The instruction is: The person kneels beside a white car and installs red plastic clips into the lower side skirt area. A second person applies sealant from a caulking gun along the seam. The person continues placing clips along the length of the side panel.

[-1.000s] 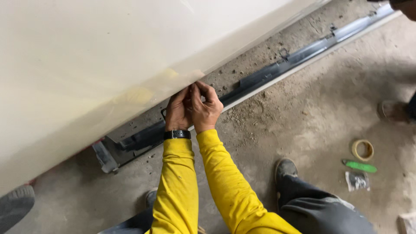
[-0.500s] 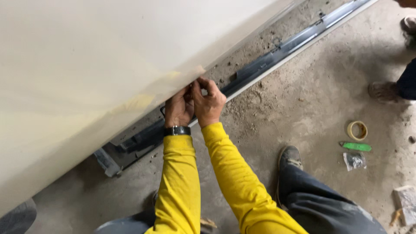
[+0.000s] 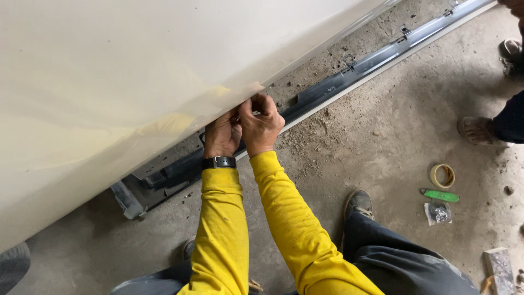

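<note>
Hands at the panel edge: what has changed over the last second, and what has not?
Little. Both hands, left and right, stay pressed together at the lower edge of the cream panel, above the dark trim strip; no grip change shows. The view shifted slightly, and a bystander's foot changed position. Tape roll and green knife lie unmoved.

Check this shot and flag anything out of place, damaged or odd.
Nothing looks damaged. The long dark trim strip lies loose on the gritty concrete floor below the cream panel, where both hands, left hand and right hand, press its lower edge.
</note>
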